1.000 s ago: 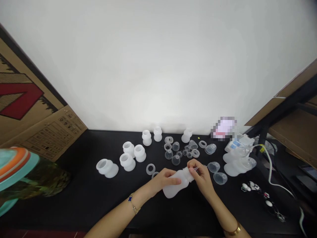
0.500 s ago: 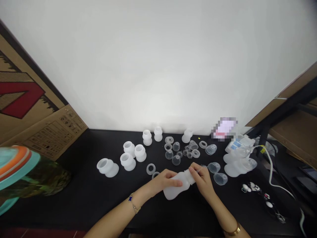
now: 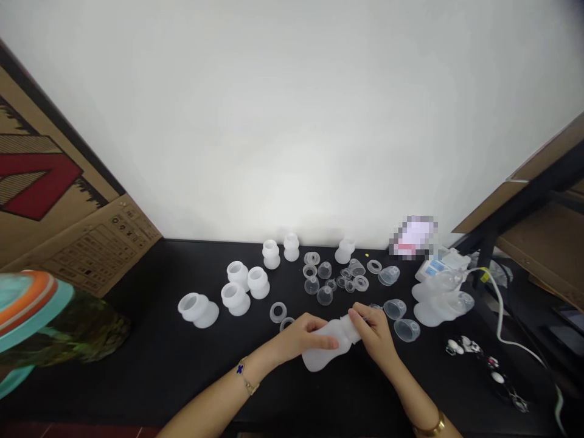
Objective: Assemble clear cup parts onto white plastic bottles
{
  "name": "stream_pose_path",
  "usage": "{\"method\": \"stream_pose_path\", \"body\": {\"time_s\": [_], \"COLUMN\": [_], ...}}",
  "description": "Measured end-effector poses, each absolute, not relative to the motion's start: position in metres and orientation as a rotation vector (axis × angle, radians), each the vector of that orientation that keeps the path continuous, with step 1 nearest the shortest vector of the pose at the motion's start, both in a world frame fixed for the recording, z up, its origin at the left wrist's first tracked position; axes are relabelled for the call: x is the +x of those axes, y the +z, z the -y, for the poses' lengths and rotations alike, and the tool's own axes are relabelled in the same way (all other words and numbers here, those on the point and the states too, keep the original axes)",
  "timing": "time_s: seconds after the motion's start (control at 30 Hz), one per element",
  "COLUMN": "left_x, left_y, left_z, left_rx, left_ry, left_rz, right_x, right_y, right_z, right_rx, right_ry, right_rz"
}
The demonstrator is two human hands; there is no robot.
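Note:
My left hand (image 3: 303, 333) is wrapped round the body of a frosted white plastic bottle (image 3: 327, 347) that lies tilted over the black table (image 3: 150, 359). At the bottle's neck my right hand (image 3: 375, 331) is closed, its fingers pinched there on a small clear part that I cannot make out. Both hands touch the bottle, low in the middle of the view.
Several white bottles (image 3: 237, 296) stand behind the hands. Clear rings (image 3: 277, 312), small domes (image 3: 325, 295) and caps (image 3: 406, 330) are scattered about. A cardboard box (image 3: 59, 201) leans at the left, a teal and orange object (image 3: 27, 304) beneath it. A white cable (image 3: 502, 322) runs at right.
The bottle and both hands have sunk slightly toward the table's near edge. My right hand has shifted a little at the neck.

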State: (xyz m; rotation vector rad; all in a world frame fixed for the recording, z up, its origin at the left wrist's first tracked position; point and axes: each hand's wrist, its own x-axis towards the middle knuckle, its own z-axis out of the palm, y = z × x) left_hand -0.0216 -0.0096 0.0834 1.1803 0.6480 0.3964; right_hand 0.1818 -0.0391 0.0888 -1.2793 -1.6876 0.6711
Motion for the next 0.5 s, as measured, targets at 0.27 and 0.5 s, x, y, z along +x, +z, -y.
{"method": "stream_pose_path", "body": {"time_s": [0.27, 0.5], "left_x": [-0.0222, -0.0213], "left_y": [0.0841, 0.0804], "left_z": [0.0095, 0.009], "left_rx": [1.207, 1.238], "left_ry": [0.381, 0.405], "left_rz": [-0.655, -0.649], "right_x": [0.1832, 0.1826], "right_y": [0.086, 0.0866], "right_z": [0.0382, 0.0381], "right_rx": [-1.289, -1.304], "right_ry": [0.664, 0.708], "right_rz": [1.704, 1.665]}}
